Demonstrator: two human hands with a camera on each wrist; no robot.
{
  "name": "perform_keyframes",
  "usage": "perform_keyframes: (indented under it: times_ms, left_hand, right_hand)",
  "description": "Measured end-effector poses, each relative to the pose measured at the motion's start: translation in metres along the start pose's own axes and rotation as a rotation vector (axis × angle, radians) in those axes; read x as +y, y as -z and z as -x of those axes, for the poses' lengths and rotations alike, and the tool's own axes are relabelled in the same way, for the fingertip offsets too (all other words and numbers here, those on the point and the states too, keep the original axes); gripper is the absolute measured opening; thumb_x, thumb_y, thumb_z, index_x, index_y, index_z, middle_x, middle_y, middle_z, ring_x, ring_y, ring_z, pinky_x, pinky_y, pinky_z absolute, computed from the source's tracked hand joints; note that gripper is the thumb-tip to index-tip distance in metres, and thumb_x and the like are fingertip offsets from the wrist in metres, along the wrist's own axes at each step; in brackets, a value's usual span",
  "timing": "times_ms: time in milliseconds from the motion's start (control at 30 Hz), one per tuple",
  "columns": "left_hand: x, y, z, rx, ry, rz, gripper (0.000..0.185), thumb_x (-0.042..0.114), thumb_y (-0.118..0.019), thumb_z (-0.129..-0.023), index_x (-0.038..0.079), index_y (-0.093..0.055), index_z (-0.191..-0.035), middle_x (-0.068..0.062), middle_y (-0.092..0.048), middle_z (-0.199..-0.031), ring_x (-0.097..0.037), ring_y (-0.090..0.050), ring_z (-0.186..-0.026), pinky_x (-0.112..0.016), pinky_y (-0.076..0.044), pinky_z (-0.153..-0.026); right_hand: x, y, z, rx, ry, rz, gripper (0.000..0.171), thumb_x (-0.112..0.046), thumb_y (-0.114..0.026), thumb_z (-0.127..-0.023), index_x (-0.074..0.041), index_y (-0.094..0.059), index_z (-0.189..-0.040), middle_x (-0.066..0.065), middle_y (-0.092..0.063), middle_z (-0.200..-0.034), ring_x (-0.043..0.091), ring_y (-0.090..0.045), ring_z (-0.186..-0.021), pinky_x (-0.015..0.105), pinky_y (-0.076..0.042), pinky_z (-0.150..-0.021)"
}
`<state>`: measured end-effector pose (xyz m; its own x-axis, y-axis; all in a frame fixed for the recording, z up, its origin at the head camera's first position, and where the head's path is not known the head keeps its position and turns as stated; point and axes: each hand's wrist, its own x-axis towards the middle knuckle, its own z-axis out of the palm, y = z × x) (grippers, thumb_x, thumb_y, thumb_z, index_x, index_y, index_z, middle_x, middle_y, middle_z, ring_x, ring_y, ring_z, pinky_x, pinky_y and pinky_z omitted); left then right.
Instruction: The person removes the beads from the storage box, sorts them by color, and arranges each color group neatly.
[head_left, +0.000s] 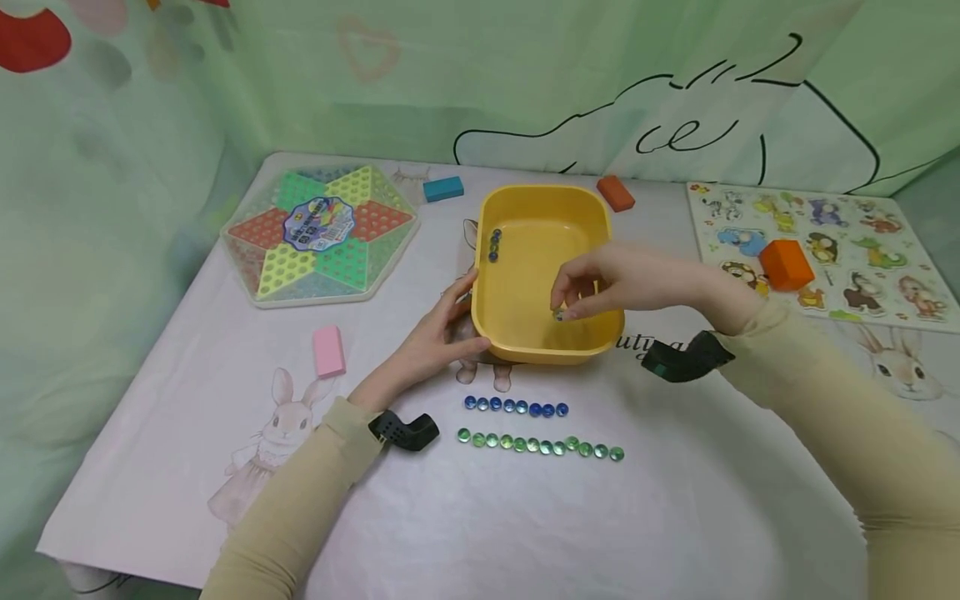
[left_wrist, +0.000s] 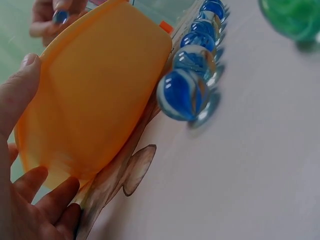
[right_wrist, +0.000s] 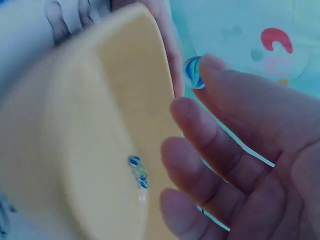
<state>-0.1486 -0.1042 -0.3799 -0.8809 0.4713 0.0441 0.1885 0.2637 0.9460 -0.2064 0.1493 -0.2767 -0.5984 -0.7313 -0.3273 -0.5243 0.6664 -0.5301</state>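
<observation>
A yellow plastic tub stands on the table, with a short line of several marbles along its left inner side. My left hand holds the tub at its left side, thumb up at the rim and fingers against the outer wall. Over the tub's near right part, my right hand pinches a blue-and-white striped glass marble between thumb and fingertip. In front of the tub runs a row of blue marbles. Closer to me lies a longer row of green marbles.
A hexagonal star game board lies at the back left. Around the tub are blue, pink and red-orange blocks. An orange block sits on the animal puzzle board at right.
</observation>
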Motion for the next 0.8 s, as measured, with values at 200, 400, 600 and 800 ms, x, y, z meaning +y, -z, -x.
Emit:
perform_keyframes:
  times_ms: [200, 400, 600, 800]
  left_hand:
    - [0.000, 0.000, 0.001, -0.005, -0.003, 0.017, 0.083, 0.006, -0.061, -0.087, 0.012, -0.007, -0.150, -0.011, -0.013, -0.155, -0.030, -0.025, -0.138, -0.045, -0.014, -0.114]
    - [0.001, -0.001, 0.000, -0.002, 0.004, -0.009, 0.082, 0.007, -0.062, -0.087, 0.011, -0.008, -0.149, -0.011, -0.010, -0.155, -0.030, -0.027, -0.138, -0.046, -0.016, -0.113]
    - [0.002, 0.000, 0.000, -0.005, -0.028, -0.010, 0.083, 0.004, -0.062, -0.087, 0.009, -0.008, -0.149, -0.016, -0.012, -0.154, -0.034, -0.029, -0.136, -0.049, -0.018, -0.112]
    - [0.000, 0.000, -0.001, -0.008, -0.044, 0.006, 0.083, 0.003, -0.062, -0.086, 0.009, -0.007, -0.149, -0.018, -0.017, -0.153, -0.033, -0.030, -0.136, -0.048, -0.019, -0.112]
  right_hand:
    - [0.004, -0.014, 0.031, 0.048, 0.081, -0.045, 0.011, -0.024, -0.068, -0.084, -0.020, -0.065, -0.095, -0.008, -0.056, -0.075, 0.011, -0.051, -0.071, 0.021, -0.044, -0.060]
    - [0.013, -0.031, 0.051, 0.115, 0.211, -0.110, 0.010, -0.020, -0.067, -0.084, -0.023, -0.065, -0.093, -0.012, -0.054, -0.073, 0.006, -0.050, -0.067, 0.019, -0.043, -0.056]
    - [0.021, -0.057, 0.061, 0.121, 0.299, -0.199, 0.013, -0.014, -0.067, -0.084, -0.021, -0.064, -0.094, -0.011, -0.055, -0.072, 0.005, -0.049, -0.064, 0.019, -0.042, -0.052]
    - [0.034, -0.086, 0.058, 0.078, 0.218, -0.256, 0.008, -0.023, -0.067, -0.084, -0.024, -0.064, -0.092, -0.011, -0.055, -0.072, 0.006, -0.049, -0.063, 0.020, -0.041, -0.053]
